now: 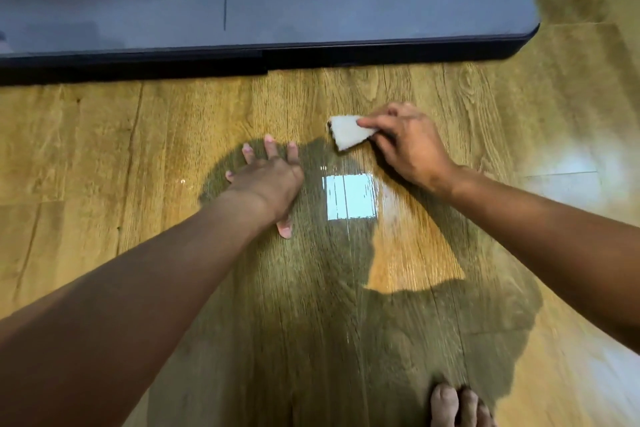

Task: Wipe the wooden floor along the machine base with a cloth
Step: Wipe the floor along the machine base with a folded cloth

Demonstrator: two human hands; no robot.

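A person's right hand (pixel 412 142) grips a small white cloth (pixel 348 132) against the wooden floor (pixel 104 149), a short way from the dark machine base (pixel 311 55), apparently mid-wipe. The left hand (pixel 268 180) lies flat, fingers spread, bracing. The next stroke likely calls for carrying the cloth closer along the base's edge

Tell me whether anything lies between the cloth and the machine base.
Nothing visible does. The right hand holds the cloth on the wooden floor, and only bare boards show between it and the machine base. The left hand rests flat off to the side.
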